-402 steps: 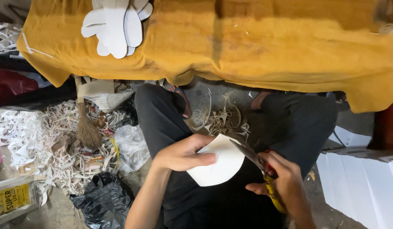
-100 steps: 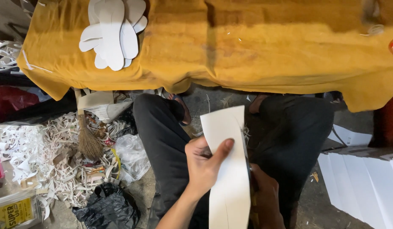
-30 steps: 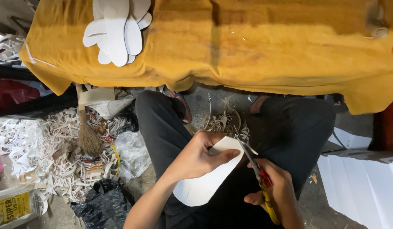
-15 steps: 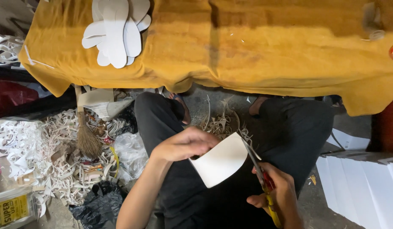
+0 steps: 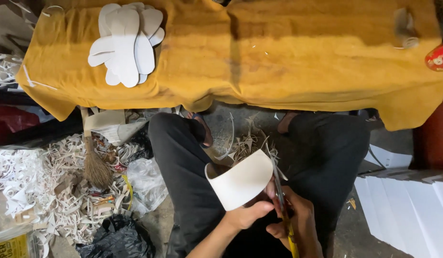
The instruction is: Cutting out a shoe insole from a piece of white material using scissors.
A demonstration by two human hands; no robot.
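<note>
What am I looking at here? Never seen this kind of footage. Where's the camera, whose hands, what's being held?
There is no machine here: a person works with two bare hands, and the single camera sits on their head, looking down over their lap. The left hand holds a curved white sheet piece. The right hand grips scissors, whose blades meet the sheet's right edge. The person's legs are in dark trousers. Ahead of them is a surface covered by a mustard-yellow cloth, with a stack of white cut-out shapes lying on its left part. On the floor to the left are a heap of pale paper trimmings, a small brush and a black plastic bag. To the right lies a stack of flat white sheets.
</note>
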